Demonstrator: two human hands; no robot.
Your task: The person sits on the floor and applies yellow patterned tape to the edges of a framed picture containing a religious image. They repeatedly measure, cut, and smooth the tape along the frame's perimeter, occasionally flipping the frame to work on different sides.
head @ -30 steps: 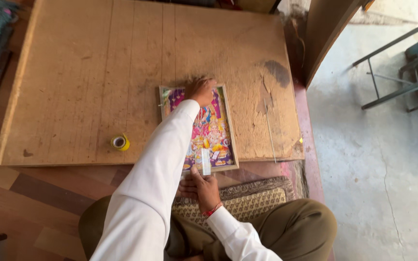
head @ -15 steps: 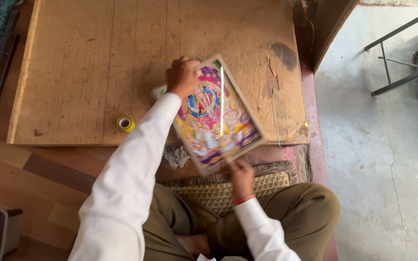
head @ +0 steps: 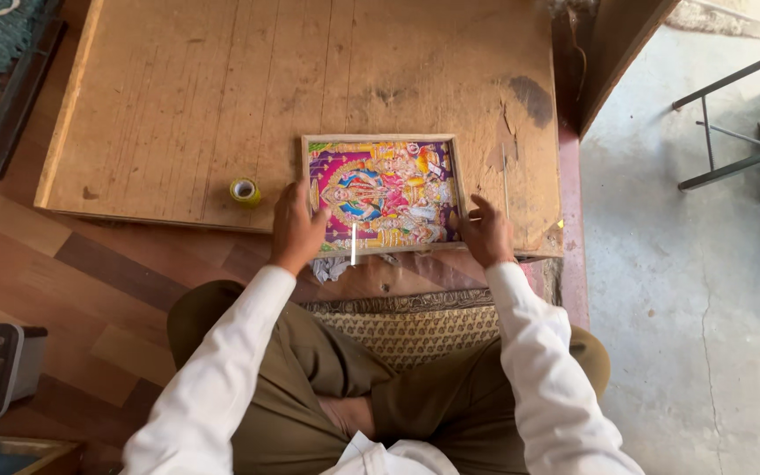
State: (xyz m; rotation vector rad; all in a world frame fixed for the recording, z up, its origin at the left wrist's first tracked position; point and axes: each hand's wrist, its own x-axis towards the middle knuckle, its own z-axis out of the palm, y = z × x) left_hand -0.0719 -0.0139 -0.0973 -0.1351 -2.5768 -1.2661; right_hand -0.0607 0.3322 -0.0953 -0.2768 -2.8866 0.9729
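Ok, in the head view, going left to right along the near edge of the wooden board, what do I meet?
Yellow tape roll → left hand on the frame's left edge → framed colourful picture → right hand at its right edge → thin stick lying on the wooden board.

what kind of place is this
Probably a small picture-framing workshop at floor level: a worn wooden board serves as the bench, a framed colourful print lies on it between both hands, and a tape roll sits beside it.
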